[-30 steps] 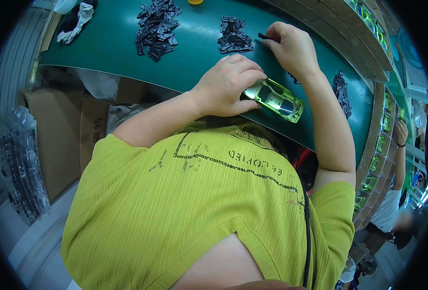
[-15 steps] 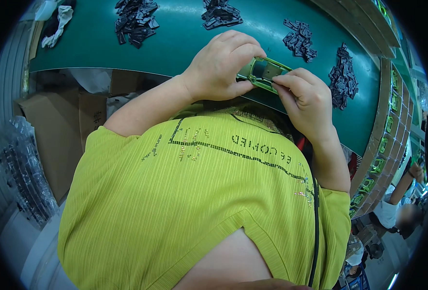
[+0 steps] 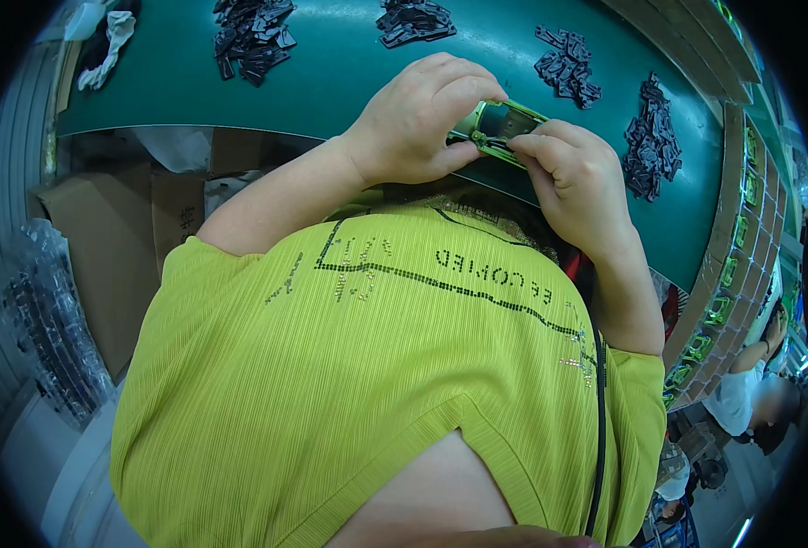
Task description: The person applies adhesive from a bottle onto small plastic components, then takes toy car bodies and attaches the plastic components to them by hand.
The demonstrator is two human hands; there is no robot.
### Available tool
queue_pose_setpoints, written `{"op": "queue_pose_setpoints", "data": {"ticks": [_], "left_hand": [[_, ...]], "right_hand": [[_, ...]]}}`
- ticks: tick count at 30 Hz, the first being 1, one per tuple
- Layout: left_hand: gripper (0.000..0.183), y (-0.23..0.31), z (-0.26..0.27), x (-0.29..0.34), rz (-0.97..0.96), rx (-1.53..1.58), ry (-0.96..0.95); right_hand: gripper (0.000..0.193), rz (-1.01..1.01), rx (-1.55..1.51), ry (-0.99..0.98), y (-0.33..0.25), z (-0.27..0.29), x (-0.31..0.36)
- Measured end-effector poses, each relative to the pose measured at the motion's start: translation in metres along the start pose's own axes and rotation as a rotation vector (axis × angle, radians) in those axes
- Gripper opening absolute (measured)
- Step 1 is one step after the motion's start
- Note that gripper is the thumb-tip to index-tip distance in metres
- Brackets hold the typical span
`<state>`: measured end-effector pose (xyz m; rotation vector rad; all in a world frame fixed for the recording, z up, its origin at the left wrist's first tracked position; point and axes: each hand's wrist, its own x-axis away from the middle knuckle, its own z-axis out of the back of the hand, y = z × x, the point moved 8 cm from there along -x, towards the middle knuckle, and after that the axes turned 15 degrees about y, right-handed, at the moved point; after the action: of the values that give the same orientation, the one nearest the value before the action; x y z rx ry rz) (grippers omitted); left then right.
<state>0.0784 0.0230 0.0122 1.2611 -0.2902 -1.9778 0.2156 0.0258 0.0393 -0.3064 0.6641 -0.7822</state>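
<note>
Where the near edge of the desk [image 3: 148, 87] runs, the green shell [image 3: 516, 123] sits between both hands. Left hand [image 3: 422, 119]: grip clamped on its left end. Right hand [image 3: 579, 178]: fingertips at the right end; cannot tell whether that grip is closed on anything. Shell probably light, stiff, slick, thin-framed; best held by solid end rims, without squeezing.
</note>
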Motion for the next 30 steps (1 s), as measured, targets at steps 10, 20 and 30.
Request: {"op": "queue_pose_setpoints", "data": {"ticks": [10,20,30], "left_hand": [[0.060,-0.001,0.001,0.000,0.007,0.012,0.009],[0.017,0.008,-0.006,0.000,0.008,-0.001,0.008],[0.014,0.020,-0.008,-0.010,0.017,-0.116,-0.013]], "right_hand": [[0.019,0.088,0.060,-0.002,-0.008,-0.005,-0.002],[0.017,-0.072,-0.097,-0.075,0.005,-0.010,-0.004],[0.013,0.102,-0.046,0.023,-0.002,-0.011,0.003]]}}
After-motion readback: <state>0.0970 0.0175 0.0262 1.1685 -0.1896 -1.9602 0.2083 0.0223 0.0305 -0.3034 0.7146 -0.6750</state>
